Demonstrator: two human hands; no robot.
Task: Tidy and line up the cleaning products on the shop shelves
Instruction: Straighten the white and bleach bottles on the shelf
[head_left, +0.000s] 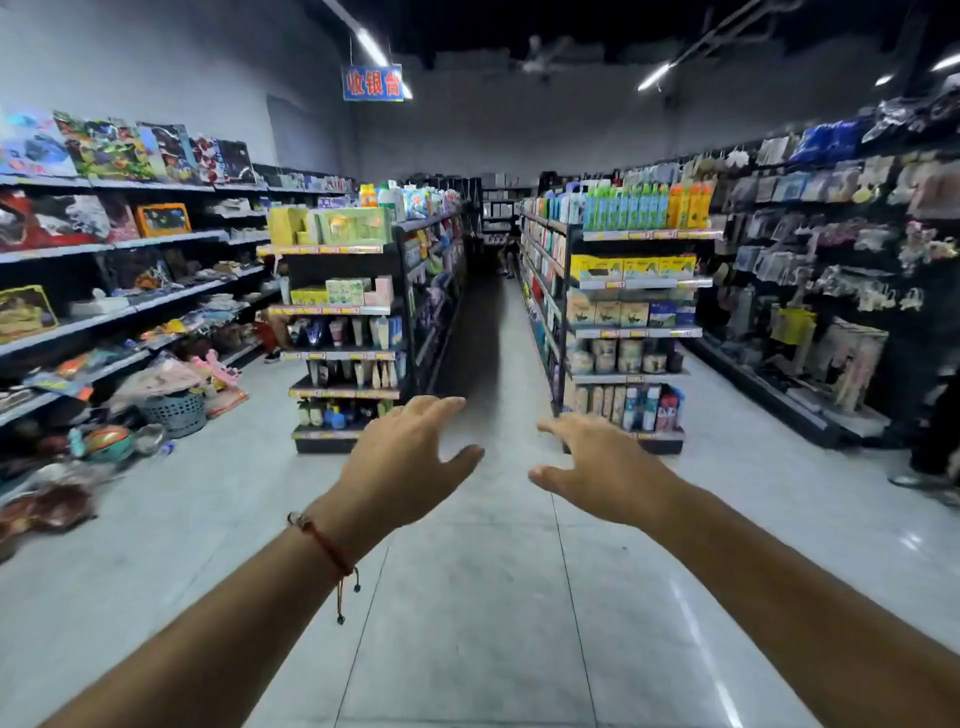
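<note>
Nearest me, my left hand, red cord bracelet at the wrist, and my right hand, both raised over the pale tiled floor, fingers spread, holding nothing. Beyond: two dark metal end shelves, well apart from my hands. Green and orange cleaning-product bottles stand upright along the right unit's top tier.

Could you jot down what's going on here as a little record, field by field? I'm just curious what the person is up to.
place: shop floor facing two shelf ends with an aisle between
left hand: open, empty, held out in the air
right hand: open, empty, held out in the air
wrist: red string bracelet on the left arm
left shelf end: boxes on top, tubes and bottles lower down
right shelf end: green and orange bottles on top, boxes below
overhead: blue hanging sign with red characters
task progress: nothing touched yet
</note>
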